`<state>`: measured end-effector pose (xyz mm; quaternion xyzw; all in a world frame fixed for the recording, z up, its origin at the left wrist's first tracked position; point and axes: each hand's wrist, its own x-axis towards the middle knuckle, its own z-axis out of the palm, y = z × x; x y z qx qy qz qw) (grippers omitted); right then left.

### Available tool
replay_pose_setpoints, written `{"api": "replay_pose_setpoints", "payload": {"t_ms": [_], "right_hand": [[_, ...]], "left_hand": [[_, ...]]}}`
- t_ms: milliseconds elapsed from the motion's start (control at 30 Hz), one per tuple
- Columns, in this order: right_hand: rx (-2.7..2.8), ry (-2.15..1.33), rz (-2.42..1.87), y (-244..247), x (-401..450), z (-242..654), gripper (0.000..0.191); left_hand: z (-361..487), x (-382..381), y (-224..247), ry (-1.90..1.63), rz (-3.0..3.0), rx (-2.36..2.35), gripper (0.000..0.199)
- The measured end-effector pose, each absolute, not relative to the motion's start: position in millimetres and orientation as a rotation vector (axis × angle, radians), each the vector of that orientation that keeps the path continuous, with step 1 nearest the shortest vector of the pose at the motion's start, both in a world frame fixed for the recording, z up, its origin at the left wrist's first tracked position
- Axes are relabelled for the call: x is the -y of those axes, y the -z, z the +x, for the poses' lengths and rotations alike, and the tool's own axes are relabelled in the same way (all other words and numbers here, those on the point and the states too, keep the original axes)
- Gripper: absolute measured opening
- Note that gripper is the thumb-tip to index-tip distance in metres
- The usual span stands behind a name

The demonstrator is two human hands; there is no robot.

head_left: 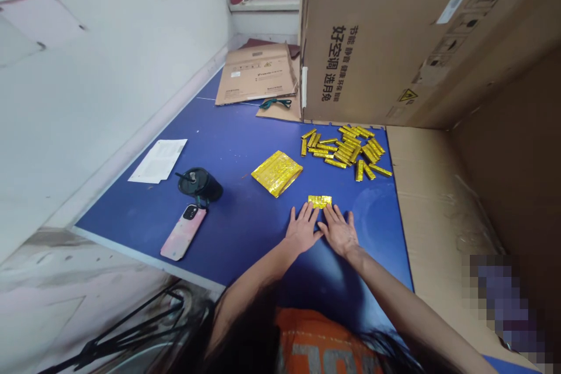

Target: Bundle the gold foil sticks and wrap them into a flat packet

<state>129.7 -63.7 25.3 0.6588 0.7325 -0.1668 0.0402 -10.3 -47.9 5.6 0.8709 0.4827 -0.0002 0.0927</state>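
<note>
A small gold foil piece [319, 201] lies flat on the blue tabletop [245, 228]. My left hand [302, 229] rests at its lower left edge, palm down with fingers spread. At its lower right edge lies my right hand [339, 230], also palm down and fingers apart. The two thumbs are close together below the piece. Up and to the left is a larger gold foil sheet or stack [277, 173], lying flat. Several narrow gold folded strips [348, 149] are piled loosely at the back right of the table.
A dark cup with a straw [199, 184], a pink phone [184, 232] and white paper [158, 160] are on the left. Flattened cardboard [257, 73] and a dark green ribbon [275, 103] lie behind. A tall cardboard panel [377, 41] stands at the back right.
</note>
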Motion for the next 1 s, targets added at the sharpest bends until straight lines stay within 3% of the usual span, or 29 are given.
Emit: {"api": "replay_pose_setpoints", "payload": {"t_ms": [233,533,1000], "right_hand": [[-2.386,0.666,1.899,-31,51,103,0.065],[-2.447,0.360,1.915,-3,64,147,0.058],[-2.358,0.346,1.873,-6,65,144,0.054]], "left_hand": [[-10,50,0,0.107,2.650,-1.383,0.057],[-14,51,-5,0.010,2.680,-1.447,0.070],[15,54,-23,0.067,2.691,-1.277,0.059]]}}
